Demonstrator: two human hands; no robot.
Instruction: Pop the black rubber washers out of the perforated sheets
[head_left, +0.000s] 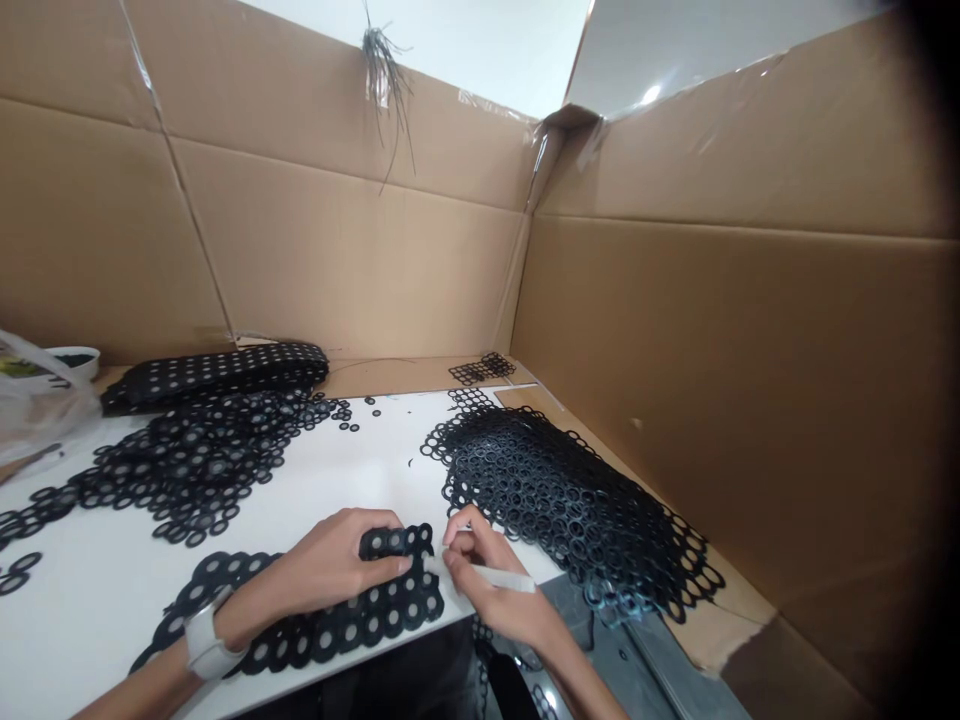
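A sheet of joined black rings with pale centres (pixel 349 630) lies along the front edge of the white tabletop. My left hand (pixel 337 560) is closed on its right end, thumb and fingers gripping a short folded-up row of rings. A pale band or watch circles that wrist. In my right hand (pixel 480 575) is a slim white pen-like tool (pixel 510 579), held in a pinch. Its tip points left and meets or nearly meets the rings by my left fingertips; the exact contact is blurred.
Loose black rings (pixel 202 455) are heaped on the left, before a rolled dotted black sheet (pixel 225 372). On the right lies a pile of open black ring mesh (pixel 555 490). Cardboard walls (pixel 712 350) enclose the back and right. A plastic bag (pixel 45 400) and white bowl (pixel 86 362) stand far left.
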